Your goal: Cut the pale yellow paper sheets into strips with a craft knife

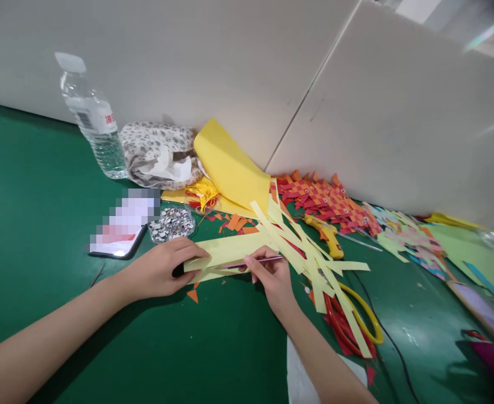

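My left hand (169,268) pinches the left end of a folded pale yellow paper (230,249), thumb below and fingers above. In my right hand (270,275) is a thin dark purplish pencil (264,260), its tip pointing left over the paper near the lower edge. The fingers of the right hand also rest by the paper's right part. Just right of this hand lies a loose heap of pale yellow paper strips (310,247), crossing one another. Small orange paper scraps (193,294) lie below and behind the paper.
Behind the hands are a phone (123,224), a bag of googly eyes (172,224), a patterned pouch (158,151), a water bottle (93,120) and yellow sheets (232,163). To the right lie woven red-orange paper pieces (323,196), a yellow glue gun (326,234), yellow-handled scissors (375,322) and a cable (398,353).
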`<state>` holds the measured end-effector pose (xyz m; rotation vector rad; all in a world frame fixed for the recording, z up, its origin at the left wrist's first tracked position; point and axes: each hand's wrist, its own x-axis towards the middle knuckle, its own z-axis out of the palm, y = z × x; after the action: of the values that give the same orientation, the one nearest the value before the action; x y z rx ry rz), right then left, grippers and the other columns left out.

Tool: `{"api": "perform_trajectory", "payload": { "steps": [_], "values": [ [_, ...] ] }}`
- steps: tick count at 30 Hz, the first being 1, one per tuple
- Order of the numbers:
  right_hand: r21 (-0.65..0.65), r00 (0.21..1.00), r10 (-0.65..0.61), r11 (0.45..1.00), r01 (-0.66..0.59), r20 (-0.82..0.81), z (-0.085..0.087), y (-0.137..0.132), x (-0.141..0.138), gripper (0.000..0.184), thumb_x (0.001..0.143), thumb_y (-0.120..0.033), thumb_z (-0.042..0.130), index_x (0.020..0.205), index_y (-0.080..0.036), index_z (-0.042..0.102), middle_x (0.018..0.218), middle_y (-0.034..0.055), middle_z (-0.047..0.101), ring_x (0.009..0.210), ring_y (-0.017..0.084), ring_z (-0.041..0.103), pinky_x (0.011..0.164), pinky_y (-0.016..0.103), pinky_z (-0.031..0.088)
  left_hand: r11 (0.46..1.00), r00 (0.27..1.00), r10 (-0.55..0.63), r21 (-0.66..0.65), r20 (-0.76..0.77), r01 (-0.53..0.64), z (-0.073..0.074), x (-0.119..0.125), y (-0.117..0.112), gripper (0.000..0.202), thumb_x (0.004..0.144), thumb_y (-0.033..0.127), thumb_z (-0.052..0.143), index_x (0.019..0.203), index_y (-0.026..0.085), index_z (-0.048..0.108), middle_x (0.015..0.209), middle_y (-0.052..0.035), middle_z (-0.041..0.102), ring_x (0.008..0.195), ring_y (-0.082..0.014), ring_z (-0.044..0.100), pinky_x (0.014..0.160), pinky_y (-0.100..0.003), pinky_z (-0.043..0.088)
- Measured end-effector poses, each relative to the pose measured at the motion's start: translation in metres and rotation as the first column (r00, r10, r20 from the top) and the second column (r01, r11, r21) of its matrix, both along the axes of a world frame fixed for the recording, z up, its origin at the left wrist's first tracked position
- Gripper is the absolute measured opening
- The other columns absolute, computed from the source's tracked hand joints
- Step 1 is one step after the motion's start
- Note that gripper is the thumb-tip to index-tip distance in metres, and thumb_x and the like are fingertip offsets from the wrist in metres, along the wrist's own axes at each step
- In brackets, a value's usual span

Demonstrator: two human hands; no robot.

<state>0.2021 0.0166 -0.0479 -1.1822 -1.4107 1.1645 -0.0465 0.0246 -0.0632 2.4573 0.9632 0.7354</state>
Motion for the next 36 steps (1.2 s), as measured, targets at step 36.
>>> {"api": "perform_trajectory", "payload": {
  "steps": [36],
  "values": [
    [-0.025, 0.998, 0.040, 0.999, -0.038, 0.057, 0.003, -0.004, -0.006, 0.027, 0.080, -0.041, 0.066, 0.066, -0.020, 0.058, 0.058, 0.0006, 0.065, 0.040, 0.009, 0.043, 0.041, 0.023, 0.033, 0.994, 0.995, -0.096, -0.053, -0.035, 0.095, 0.007, -0.002, 0.001, 0.047, 0.081, 0.007, 0.047, 0.126, 0.020, 0.049, 0.115, -0.0088, 0.061, 0.105, -0.0224, 0.055, 0.091, -0.038, 0.047]
  ]
}}
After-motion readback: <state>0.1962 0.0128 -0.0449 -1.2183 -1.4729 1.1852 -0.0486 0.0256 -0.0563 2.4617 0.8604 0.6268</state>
